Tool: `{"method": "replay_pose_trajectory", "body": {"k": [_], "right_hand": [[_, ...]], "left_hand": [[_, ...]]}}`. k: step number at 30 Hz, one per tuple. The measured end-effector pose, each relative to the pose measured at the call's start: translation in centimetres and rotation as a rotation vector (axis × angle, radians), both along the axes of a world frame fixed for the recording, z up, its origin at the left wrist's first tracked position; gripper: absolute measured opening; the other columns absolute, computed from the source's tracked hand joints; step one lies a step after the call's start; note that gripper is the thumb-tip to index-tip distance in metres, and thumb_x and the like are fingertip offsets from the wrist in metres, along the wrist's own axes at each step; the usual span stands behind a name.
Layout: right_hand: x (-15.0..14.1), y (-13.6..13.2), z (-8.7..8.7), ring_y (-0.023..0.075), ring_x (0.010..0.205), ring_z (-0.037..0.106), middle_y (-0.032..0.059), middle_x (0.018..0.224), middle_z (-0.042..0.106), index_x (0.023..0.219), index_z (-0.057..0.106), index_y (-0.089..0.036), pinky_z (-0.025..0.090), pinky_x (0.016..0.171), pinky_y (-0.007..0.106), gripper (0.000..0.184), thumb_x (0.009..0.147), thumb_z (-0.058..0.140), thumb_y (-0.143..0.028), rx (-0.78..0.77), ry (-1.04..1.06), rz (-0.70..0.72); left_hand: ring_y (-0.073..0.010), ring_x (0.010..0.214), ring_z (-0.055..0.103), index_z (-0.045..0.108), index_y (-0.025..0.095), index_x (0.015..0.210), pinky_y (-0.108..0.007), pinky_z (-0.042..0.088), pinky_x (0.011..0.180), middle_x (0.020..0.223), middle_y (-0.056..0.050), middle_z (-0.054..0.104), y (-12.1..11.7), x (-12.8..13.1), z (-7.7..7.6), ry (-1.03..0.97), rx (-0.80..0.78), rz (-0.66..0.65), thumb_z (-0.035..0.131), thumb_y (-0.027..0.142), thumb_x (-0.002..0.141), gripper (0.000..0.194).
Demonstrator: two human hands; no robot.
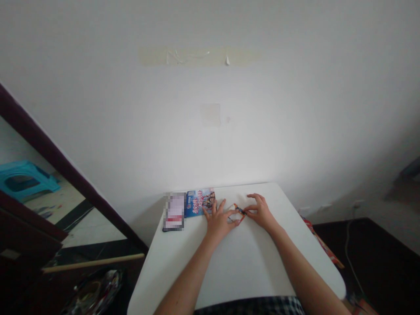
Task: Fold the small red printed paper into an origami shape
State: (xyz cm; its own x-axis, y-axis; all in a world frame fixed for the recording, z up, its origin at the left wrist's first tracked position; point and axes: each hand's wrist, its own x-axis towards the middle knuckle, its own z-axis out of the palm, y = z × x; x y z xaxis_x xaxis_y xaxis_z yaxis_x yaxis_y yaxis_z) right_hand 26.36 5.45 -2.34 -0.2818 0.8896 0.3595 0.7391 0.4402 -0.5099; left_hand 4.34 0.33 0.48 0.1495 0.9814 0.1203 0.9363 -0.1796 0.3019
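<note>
A small piece of folded, colourful printed paper [242, 214] lies on the white table between my two hands. My left hand [218, 219] has its thumb and index finger on the paper's left side, while its other fingers are spread towards a blue printed leaflet [196, 203], at its lower right corner. From the other side, my right hand [261, 212] pinches the paper's right edge between thumb and fingers, with one finger raised. The paper's exact folds are too small to make out.
A phone-like object with a pixelated face [175, 212] lies left of the leaflet on the white table [249, 262]. The wall [210, 153] stands directly behind. On the left are a blue plastic stool [29, 179] and a dark bag of things [98, 291] on the floor.
</note>
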Motion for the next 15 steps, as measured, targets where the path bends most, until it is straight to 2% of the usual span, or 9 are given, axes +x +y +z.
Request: {"method": "replay_pose_trajectory", "body": {"k": [9,15], "right_hand": [[-1.2,0.5,0.5,0.0319,0.144,0.026,0.0011,0.145,0.048,0.096,0.079,-0.038,0.036,0.113,0.054,0.016,0.088,0.065,-0.037,-0.034,-0.084,-0.055],[-1.9,0.1,0.7,0.0339,0.149,0.016,-0.0041,0.157,0.032,0.113,0.071,-0.047,0.024,0.117,0.061,0.024,0.093,0.058,-0.044,-0.043,-0.197,-0.084]], "left_hand": [[-0.0412,0.150,0.014,0.063,0.054,0.122,-0.079,-0.002,0.110,0.162,0.006,0.030,0.0,0.1,0.4,-0.010,-0.033,0.004,0.060,0.069,0.079,0.046],[-0.0410,0.150,0.014,0.059,0.057,0.125,-0.081,0.000,0.108,0.162,0.005,0.031,0.3,-0.2,0.1,0.014,-0.008,0.015,0.057,0.070,0.079,0.047]]}}
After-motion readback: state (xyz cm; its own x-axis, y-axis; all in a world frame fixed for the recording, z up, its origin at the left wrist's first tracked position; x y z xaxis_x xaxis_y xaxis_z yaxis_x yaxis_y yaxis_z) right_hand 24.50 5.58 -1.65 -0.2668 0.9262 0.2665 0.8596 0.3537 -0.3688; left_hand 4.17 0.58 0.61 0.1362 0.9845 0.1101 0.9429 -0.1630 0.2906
